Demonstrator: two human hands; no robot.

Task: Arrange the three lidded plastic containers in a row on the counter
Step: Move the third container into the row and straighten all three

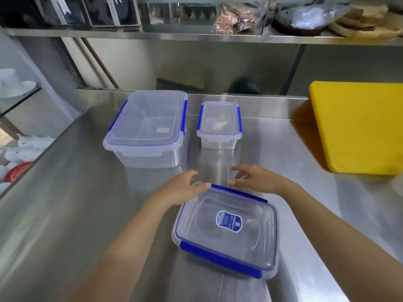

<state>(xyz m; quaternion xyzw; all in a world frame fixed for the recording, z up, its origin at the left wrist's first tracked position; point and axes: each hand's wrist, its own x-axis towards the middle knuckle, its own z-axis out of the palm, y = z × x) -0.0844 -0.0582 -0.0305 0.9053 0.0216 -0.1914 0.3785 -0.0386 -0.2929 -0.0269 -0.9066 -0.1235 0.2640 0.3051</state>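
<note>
Three clear plastic containers with blue lid clips stand on the steel counter (283,149). The large container (148,127) is at the back left. The small container (219,124) stands just to its right. A medium container (229,229) with a blue oval label lies nearest me, turned at an angle. My left hand (185,186) touches this container's far left corner with its fingertips. Just beyond its far edge hovers my right hand (253,177), fingers spread, holding nothing.
A thick yellow cutting board (357,127) lies at the right of the counter. A steel shelf (196,37) overhead carries dark boxes, a wrapped packet and a pan. White items sit below the counter's left edge (28,144).
</note>
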